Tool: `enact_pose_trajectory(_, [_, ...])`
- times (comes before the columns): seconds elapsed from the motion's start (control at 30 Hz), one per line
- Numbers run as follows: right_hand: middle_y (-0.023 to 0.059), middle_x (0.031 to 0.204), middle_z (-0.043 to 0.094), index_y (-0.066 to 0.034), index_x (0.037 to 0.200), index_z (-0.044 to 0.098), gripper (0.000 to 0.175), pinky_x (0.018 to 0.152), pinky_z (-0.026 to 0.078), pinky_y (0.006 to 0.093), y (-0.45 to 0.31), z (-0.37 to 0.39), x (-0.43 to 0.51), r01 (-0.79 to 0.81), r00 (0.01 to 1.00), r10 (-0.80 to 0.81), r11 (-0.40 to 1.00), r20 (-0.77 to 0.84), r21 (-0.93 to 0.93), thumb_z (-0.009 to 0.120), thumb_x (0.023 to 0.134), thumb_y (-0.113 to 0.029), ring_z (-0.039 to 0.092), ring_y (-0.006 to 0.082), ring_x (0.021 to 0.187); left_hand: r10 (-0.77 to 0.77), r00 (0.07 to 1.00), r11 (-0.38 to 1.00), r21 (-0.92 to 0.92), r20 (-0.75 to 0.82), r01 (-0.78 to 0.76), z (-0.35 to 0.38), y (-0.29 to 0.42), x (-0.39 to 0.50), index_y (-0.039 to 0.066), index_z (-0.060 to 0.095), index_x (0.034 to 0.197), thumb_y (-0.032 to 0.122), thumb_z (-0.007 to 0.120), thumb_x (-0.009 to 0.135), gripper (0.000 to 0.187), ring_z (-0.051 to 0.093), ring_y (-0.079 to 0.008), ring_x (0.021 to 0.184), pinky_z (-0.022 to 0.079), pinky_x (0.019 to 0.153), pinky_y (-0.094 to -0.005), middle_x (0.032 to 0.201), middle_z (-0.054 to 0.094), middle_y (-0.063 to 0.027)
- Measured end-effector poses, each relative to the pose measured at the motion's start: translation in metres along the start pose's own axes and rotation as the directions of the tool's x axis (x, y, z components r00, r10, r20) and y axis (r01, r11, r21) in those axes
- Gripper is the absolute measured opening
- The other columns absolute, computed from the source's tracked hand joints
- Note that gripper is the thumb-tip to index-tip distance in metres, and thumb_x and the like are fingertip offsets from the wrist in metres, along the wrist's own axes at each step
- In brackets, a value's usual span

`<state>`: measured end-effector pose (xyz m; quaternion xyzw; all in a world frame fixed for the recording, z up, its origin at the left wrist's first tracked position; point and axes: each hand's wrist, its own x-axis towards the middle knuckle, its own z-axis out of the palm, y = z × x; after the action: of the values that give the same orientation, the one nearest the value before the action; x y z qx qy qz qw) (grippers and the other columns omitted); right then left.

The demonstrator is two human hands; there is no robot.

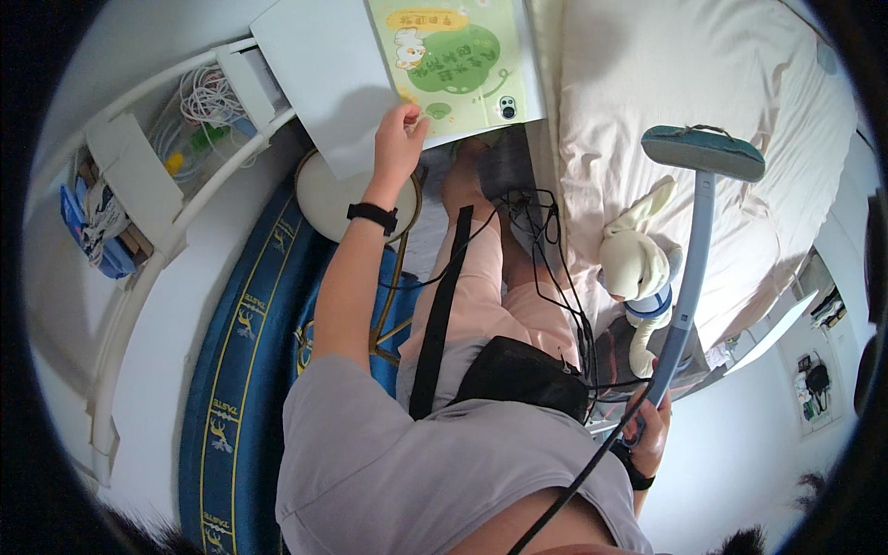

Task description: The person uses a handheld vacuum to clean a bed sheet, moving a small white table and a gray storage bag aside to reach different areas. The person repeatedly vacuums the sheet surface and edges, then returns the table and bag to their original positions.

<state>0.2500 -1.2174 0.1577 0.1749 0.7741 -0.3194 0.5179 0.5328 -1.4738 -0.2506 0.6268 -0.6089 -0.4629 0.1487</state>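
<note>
My right hand (649, 430) grips the lower end of a grey-blue handle (694, 257) at my right side. The handle rises to a flat, padded teal head (704, 154), held over the bed. My left hand (402, 142) is at the near left corner of a tablet in a green cartoon case (461, 76), fingers bent and thumb beside them. Whether it pinches the case or only rests at its edge cannot be told. The tablet lies back up, its camera showing, on a white tabletop (326, 90).
A bed with a cream sheet (666, 62) stands at the right, bearing a plush toy (635, 263). Black cables (548, 236) hang beside my legs. A round stool (354, 201) stands left, near blue patterned fabric (236, 388). A white rail (139, 305) holds bins of cables.
</note>
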Motion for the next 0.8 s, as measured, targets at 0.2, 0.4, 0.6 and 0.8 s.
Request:
enact_pose_trajectory(0.2, [0.0027, 0.070, 0.048, -0.0026, 0.144, 0.029, 0.072, 0.036, 0.032, 0.0196, 0.007, -0.005, -0.001, 0.008, 0.999, -0.008, 1.000, 0.040, 0.012, 0.064, 0.085, -0.023, 0.038, 0.0061, 0.042, 0.029, 0.999, 0.960, 0.278, 0.036, -0.038, 0.024, 0.010, 0.017, 0.003, 0.062, 0.089, 0.012, 0.065, 0.083, 0.011, 0.062, -0.0316, 0.084, 0.050, 0.072, -0.0412, 0.087, 0.063, -0.0141])
enact_pose_trajectory(0.4, [0.0012, 0.064, 0.049, -0.0002, 0.128, 0.043, 0.046, 0.038, 0.033, 0.0219, 0.008, -0.015, -0.008, -0.079, 0.997, 0.080, 0.993, -0.018, 0.087, 0.058, 0.085, -0.006, 0.043, 0.0083, 0.043, 0.182, 0.978, 0.899, 0.385, 0.104, -0.208, 0.034, -0.005, 0.013, 0.002, 0.062, 0.086, 0.008, 0.051, 0.087, 0.013, 0.058, -0.0382, 0.083, 0.046, 0.073, -0.0454, 0.085, 0.060, -0.0199])
enact_pose_trajectory(0.6, [-0.0008, 0.067, 0.049, -0.0054, 0.107, 0.049, 0.022, 0.040, 0.034, 0.0205, -0.002, -0.041, -0.013, -0.060, 0.996, 0.044, 0.977, 0.079, 0.205, 0.060, 0.089, -0.005, 0.046, 0.0070, 0.047, 0.047, 0.986, 0.859, 0.498, 0.160, -0.121, 0.056, -0.010, 0.022, -0.001, 0.061, 0.096, 0.003, 0.059, 0.084, 0.013, 0.058, -0.0385, 0.088, 0.045, 0.079, -0.0467, 0.092, 0.062, -0.0199])
enact_pose_trajectory(0.8, [0.0013, 0.062, 0.049, -0.0050, 0.101, 0.049, 0.020, 0.038, 0.033, 0.0215, 0.029, -0.049, -0.025, 0.089, 0.996, -0.083, 0.980, -0.040, 0.177, 0.062, 0.087, -0.012, 0.044, 0.0087, 0.043, 0.187, 0.972, 0.982, -0.029, 0.139, -0.185, 0.026, -0.061, 0.024, -0.002, 0.056, 0.089, 0.008, 0.059, 0.085, 0.011, 0.057, -0.0273, 0.080, 0.044, 0.076, -0.0339, 0.087, 0.062, -0.0175])
